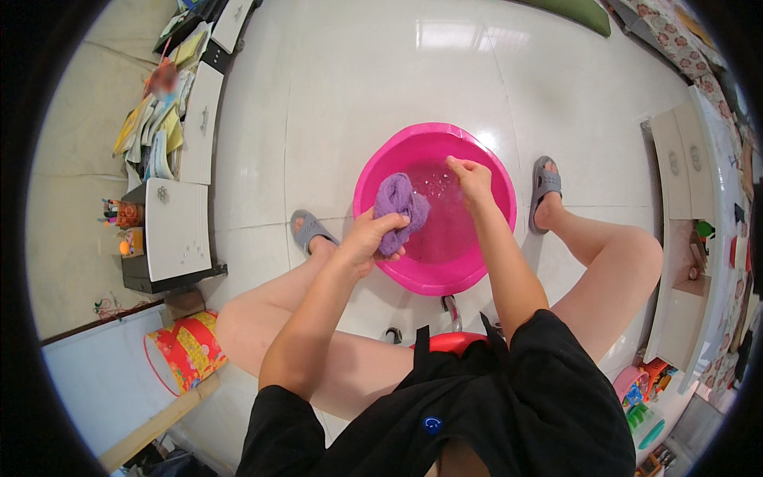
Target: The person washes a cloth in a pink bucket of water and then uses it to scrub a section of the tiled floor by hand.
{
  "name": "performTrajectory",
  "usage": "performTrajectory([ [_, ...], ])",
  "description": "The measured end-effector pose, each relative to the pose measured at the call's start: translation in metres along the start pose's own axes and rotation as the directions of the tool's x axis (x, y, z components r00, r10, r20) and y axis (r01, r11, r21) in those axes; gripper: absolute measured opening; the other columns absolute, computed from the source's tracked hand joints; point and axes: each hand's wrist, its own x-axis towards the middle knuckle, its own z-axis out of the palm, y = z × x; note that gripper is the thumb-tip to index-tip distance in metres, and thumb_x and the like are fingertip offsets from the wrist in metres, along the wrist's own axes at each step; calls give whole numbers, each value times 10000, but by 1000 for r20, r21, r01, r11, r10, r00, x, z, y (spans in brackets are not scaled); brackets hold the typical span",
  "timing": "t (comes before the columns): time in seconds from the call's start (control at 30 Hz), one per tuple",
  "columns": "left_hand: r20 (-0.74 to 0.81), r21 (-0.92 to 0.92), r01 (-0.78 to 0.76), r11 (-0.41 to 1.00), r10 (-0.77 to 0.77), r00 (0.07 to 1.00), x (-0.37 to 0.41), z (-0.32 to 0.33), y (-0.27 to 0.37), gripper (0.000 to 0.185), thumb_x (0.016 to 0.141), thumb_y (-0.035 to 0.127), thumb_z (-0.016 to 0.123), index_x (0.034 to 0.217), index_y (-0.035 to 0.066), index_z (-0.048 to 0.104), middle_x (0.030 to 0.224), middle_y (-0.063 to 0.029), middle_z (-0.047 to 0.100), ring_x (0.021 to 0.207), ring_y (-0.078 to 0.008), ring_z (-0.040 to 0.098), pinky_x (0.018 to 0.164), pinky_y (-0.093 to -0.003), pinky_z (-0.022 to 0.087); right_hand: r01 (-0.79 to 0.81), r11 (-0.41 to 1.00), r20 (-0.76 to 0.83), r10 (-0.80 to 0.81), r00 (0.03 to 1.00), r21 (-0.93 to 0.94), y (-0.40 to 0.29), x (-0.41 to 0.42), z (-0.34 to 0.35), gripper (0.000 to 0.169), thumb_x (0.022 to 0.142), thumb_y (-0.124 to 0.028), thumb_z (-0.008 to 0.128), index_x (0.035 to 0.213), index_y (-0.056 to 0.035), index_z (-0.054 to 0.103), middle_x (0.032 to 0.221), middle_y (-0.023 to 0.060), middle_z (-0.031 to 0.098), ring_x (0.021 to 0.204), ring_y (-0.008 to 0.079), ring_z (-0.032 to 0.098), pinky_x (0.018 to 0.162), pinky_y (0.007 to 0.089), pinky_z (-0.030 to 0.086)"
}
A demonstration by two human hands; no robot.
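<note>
My left hand grips a bunched purple cloth, the thumb pressed across its folds. The cloth looks like a small towel and is over the left side of a bright pink plastic basin. Shallow water with some bubbles or splashes covers the basin's bottom. Above the basin's right side is my right hand, apart from the cloth. Its fingers are drawn together, with nothing visible in them.
The basin rests on white floor tiles between my feet in grey slippers. A red stool is beneath me. White drawer cabinets with books and pens line the left; a white cabinet stands right. A red patterned bucket is lower left.
</note>
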Motion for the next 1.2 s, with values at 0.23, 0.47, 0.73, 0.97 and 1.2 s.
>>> performTrajectory([
  [0.23,-131,-104,-101,990,87,988,-5,-8,12,319,839,220,678,1065,41,541,791,-89,607,554,-168,600,474,-286,492,-262,802,-482,-36,876,-536,139,15,-39,295,785,-324,769,793,-32,725,815,195,707,802,397,683,752,464,520],
  [0.47,-86,-171,-71,983,57,995,-6,-11,18,348,828,230,691,1077,38,540,801,-86,609,573,-173,607,485,-287,497,72,308,125,157,980,-949,181,-48,-17,380,848,-380,666,1034,-49,685,1098,173,661,1007,345,652,850,477,525],
  [0.73,-123,-213,-96,972,71,990,-17,-9,26,318,832,233,686,1052,37,565,808,-89,619,598,-169,605,493,-278,494,152,85,163,130,978,-985,152,-85,18,308,818,-243,651,1082,-88,694,1180,104,613,1164,323,556,952,486,462],
  [0.97,-52,-226,-183,957,176,983,-36,-1,31,379,833,235,675,1120,40,521,824,-94,606,605,-180,606,495,-293,511,64,279,87,71,994,-958,142,-124,44,303,812,-245,658,1050,-63,702,1339,119,507,1204,317,507,1000,544,409],
  [1.2,-57,-202,-273,941,267,962,-50,17,41,370,829,249,683,1091,29,542,823,-95,608,611,-173,607,507,-287,513,254,435,338,128,932,-864,131,-179,67,607,929,-390,528,1431,-89,368,1385,214,484,1207,397,521,980,573,413],
])
